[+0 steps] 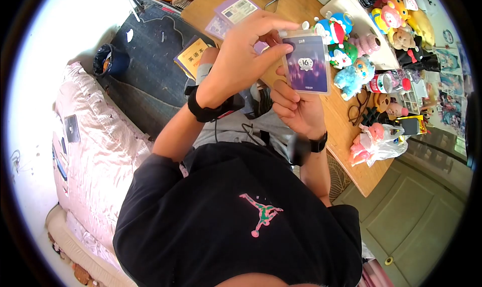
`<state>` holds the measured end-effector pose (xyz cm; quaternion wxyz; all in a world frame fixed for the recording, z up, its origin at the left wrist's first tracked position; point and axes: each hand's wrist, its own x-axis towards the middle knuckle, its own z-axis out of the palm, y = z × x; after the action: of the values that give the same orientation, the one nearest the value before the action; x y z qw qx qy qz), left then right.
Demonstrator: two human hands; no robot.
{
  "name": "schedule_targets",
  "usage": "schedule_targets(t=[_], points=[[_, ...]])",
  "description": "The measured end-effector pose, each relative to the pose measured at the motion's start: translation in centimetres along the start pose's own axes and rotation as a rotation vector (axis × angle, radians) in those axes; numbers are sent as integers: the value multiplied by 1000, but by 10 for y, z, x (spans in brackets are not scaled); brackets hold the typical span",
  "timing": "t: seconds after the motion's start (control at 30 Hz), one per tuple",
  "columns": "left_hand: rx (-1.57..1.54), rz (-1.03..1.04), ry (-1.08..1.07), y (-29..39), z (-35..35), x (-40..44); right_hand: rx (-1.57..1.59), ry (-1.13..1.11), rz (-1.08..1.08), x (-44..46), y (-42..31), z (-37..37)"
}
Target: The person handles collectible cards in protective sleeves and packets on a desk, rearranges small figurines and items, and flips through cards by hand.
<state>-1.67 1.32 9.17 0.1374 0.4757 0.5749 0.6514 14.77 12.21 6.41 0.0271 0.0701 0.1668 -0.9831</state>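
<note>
A purple card in a clear plastic sleeve (pixel 307 66) is held up in front of me, with a white round emblem on its face. My left hand (pixel 246 56) is closed at the sleeve's upper left corner, its thumb on the near side and some fingers hidden behind. Lower down, my right hand (pixel 300 108) grips the sleeve's bottom left edge between bent fingers. Beyond my left hand, a purple packet with a white label (pixel 238 10) lies on the wooden table (pixel 344 131).
Plush toys and figures, including a light-blue furry doll (pixel 354 78), crowd the table's right side. A bottle with a red cap (pixel 389 82), glasses (pixel 357 108) and a pink doll in a plastic bag (pixel 371 144) stand nearer. A yellow notebook (pixel 193 56), bin (pixel 111 60) and bed (pixel 100 116) are left.
</note>
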Motion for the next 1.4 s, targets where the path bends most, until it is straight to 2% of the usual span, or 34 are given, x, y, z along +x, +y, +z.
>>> schedule_targets(t=[0.17,0.23,0.27,0.33,0.37,0.4,0.47,0.5,0.57,1.1,1.4], points=[[43,1,2,4,-2,-1,16,5,29,-1,-2,1],[43,2,7,3,-3,-1,-191,86,-4,-4,-3,1],[22,-19,18,3,-4,-1,-190,87,-2,-4,-1,5],[2,-42,30,2,-4,-2,-471,338,-160,-3,4,11],[-15,-24,70,0,-4,-3,-468,251,-200,-6,0,-4],[-31,-5,111,-1,-4,-3,-468,251,-199,-7,0,-3],[-17,-39,118,2,-6,-5,-586,320,-411,-11,0,3],[-3,-71,124,3,-7,-6,-586,321,-409,-11,-2,4],[-19,-37,133,-6,-7,-6,-702,249,-504,-14,-6,5],[-27,-107,136,-10,-9,-9,-858,203,-524,-18,-11,2],[-150,-117,47,-4,-13,-9,-811,299,-541,-19,-10,-4]])
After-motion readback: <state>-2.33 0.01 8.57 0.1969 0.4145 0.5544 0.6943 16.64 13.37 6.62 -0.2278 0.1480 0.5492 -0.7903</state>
